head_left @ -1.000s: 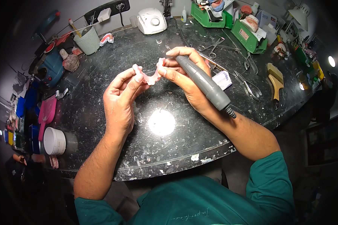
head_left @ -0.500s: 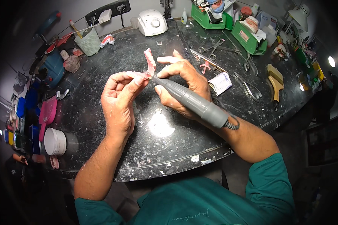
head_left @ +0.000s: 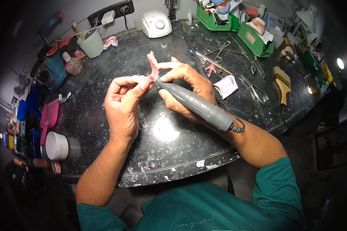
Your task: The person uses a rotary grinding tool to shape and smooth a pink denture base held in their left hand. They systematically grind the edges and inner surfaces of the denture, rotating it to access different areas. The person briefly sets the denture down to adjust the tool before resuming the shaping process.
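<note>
Between the thumb and fingers of my left hand (head_left: pixel 122 101) is a pink denture (head_left: pixel 153 65) with a row of pale teeth, one arm of it standing up past my fingertips. My right hand (head_left: pixel 191 86) grips a grey rotary handpiece (head_left: pixel 196 103) like a pen. The handpiece's nose meets the lower part of the denture beside my left thumb; its bit is too small to make out. A coiled cord runs from its back end along my right forearm. The fingers of my right hand reach close to the denture's upright arm.
A white control box (head_left: pixel 157 24) stands at the back of the black worktop (head_left: pixel 150 154). To the right lie scissors (head_left: pixel 219 52), pliers (head_left: pixel 257 90), a folded banknote (head_left: pixel 226 86) and a brush (head_left: pixel 283 88). Green bins (head_left: pixel 254 40) stand behind them. A white tub (head_left: pixel 56 145) sits at the left.
The denture has tilted slightly and sits a little lower. My right hand's outer fingers have drawn in toward it, and the handpiece has shifted very slightly.
</note>
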The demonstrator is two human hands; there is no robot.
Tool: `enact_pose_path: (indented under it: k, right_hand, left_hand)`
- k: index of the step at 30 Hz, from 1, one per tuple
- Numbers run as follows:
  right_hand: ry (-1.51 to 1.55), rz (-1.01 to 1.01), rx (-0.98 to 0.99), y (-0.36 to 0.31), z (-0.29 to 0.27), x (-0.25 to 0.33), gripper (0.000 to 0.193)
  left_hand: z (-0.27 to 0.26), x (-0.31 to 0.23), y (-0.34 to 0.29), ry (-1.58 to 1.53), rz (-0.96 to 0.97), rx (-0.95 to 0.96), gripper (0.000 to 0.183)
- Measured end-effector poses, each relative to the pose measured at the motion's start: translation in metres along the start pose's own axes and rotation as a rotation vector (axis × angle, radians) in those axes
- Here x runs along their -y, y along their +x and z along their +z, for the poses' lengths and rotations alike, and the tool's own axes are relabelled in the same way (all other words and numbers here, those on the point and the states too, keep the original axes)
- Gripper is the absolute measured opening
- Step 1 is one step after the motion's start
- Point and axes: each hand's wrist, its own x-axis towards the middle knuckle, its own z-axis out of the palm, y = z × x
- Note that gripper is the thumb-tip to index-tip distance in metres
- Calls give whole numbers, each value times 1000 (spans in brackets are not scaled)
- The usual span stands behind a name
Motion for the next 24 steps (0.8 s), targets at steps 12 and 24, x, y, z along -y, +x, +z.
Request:
enact_pose_path:
  k: [12, 24]
  right_hand:
    - [26, 14, -12, -1, 1, -1, 26]
    - [8, -4, 28, -1, -2, -2, 25]
  left_hand:
    - [1, 0, 0, 38, 11, 14, 14]
    - [-2, 0, 3, -13, -51, -14, 15]
